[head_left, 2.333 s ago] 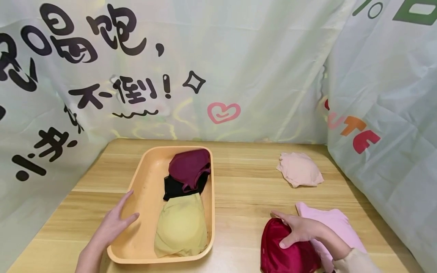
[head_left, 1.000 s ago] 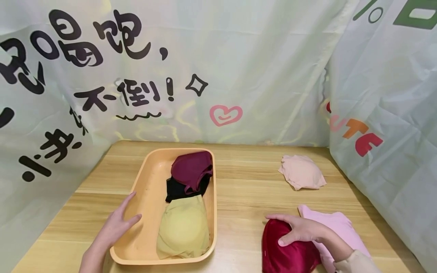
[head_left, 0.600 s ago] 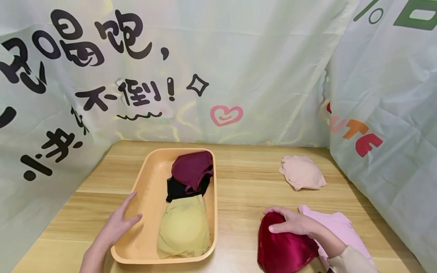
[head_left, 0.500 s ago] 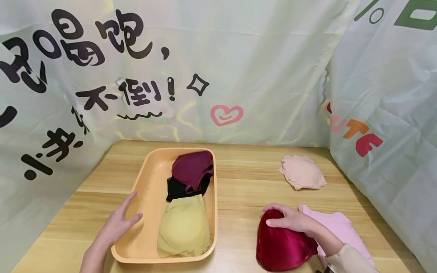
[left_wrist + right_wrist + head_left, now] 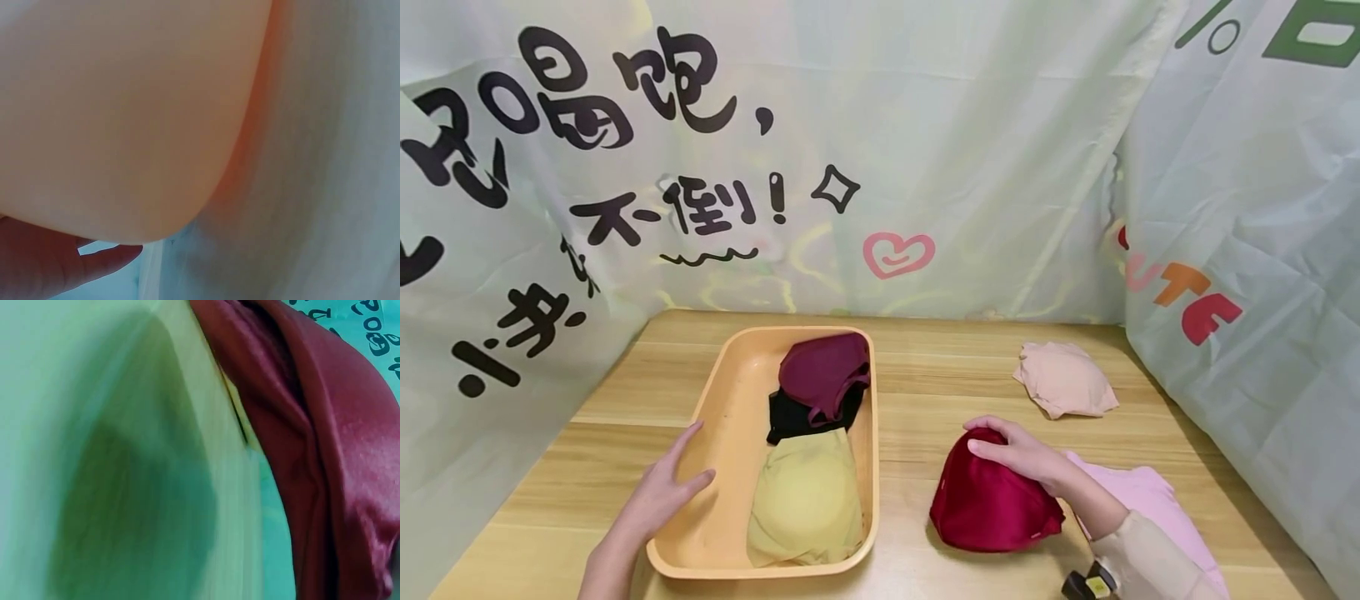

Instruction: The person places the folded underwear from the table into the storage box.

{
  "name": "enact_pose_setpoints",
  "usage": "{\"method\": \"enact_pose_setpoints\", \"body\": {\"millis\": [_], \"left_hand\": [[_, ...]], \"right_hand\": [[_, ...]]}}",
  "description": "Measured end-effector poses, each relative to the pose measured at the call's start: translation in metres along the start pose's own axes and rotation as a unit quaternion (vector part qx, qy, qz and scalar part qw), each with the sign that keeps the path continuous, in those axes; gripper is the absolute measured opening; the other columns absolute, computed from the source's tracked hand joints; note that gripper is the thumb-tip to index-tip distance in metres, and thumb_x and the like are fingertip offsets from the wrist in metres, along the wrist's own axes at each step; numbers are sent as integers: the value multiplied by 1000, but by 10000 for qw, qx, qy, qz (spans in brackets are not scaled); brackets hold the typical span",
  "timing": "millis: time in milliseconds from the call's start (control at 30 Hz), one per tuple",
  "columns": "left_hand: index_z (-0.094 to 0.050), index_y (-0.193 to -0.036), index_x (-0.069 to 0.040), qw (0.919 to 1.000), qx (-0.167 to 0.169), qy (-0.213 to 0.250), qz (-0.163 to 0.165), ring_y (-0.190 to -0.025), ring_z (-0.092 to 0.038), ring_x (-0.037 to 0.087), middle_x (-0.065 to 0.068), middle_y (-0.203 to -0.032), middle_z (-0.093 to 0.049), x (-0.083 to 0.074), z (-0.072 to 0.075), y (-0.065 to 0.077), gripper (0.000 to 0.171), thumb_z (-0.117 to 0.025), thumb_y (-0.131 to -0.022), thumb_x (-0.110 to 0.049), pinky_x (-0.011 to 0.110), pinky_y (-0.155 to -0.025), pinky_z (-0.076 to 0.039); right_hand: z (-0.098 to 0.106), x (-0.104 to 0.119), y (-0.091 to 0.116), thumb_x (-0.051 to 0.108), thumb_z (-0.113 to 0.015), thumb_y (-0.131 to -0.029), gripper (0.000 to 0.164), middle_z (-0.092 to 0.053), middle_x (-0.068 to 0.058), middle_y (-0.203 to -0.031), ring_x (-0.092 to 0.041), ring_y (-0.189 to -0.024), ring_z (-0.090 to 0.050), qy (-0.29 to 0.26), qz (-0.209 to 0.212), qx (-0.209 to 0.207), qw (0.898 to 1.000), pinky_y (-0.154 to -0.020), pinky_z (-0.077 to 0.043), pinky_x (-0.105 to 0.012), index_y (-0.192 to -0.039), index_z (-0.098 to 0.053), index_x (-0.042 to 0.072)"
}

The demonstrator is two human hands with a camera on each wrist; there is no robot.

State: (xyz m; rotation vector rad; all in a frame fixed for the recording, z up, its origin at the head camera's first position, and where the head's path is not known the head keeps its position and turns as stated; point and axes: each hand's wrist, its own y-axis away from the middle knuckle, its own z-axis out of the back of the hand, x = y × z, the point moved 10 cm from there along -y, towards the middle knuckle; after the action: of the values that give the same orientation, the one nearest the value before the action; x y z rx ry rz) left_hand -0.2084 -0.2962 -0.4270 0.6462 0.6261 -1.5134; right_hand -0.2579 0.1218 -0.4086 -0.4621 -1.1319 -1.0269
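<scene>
My right hand (image 5: 1022, 454) pinches the top of a folded dark red satin bra (image 5: 992, 508), thumb on the near side and fingers behind. In the right wrist view the red bra (image 5: 356, 437) hangs above the table, its shadow falling on the wood. At the left rim of an orange-tan tray (image 5: 718, 500), my left hand (image 5: 658, 492) lies with thumb and index finger spread. The left wrist view shows the tray's wall (image 5: 125, 137) up close, with part of that hand below it. Inside the tray are a yellow folded bra (image 5: 808, 500), a black garment (image 5: 793, 417) and a plum bra (image 5: 823, 371).
A lilac garment (image 5: 1157, 500) lies under and beyond my right forearm. Farther back rests a pale pink folded bra (image 5: 1063, 379). Printed curtains (image 5: 1000, 167) enclose the wooden table (image 5: 940, 367) at the back and sides. A small black device (image 5: 1090, 581) is at my right cuff.
My right hand has taken hold of the red bra, raised it and carried it left and away from me, off the lilac garment. My left hand stays at the tray's rim.
</scene>
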Motion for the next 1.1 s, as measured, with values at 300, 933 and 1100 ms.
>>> {"method": "enact_pose_setpoints", "body": {"millis": [300, 933, 1100], "left_hand": [[-15, -145, -3, 9998, -113, -49, -144, -121, -23, 59, 34, -142, -20, -4, 2, -1, 75, -60, -87, -21, 71, -90, -26], [-15, -145, -3, 9999, -39, 106, -124, -123, -20, 59, 33, -143, -18, -3, 1, 0, 75, -60, -87, -20, 72, -91, -23], [-14, -145, -4, 9999, -25, 66, -98, -123, -20, 59, 33, -143, -18, -3, 1, -1, 76, -60, -87, -21, 72, -91, -24]], "right_hand": [[-3, 16, -16, 28, -52, -92, 56, -55, -9, -110, -13, -92, -57, -1177, -53, -125, 9930, -78, -49, -30, -134, -32, -4], [-19, 48, -46, 23, -49, -94, 47, -50, -4, -110, -10, -88, -59, -2178, 131, -523, 9745, -74, -50, -27, -134, -37, 2], [-28, 55, -53, 21, -49, -94, 45, -53, -1, -105, -9, -85, -59, -2459, 175, -561, 9675, -73, -50, -25, -134, -37, 2]]}}
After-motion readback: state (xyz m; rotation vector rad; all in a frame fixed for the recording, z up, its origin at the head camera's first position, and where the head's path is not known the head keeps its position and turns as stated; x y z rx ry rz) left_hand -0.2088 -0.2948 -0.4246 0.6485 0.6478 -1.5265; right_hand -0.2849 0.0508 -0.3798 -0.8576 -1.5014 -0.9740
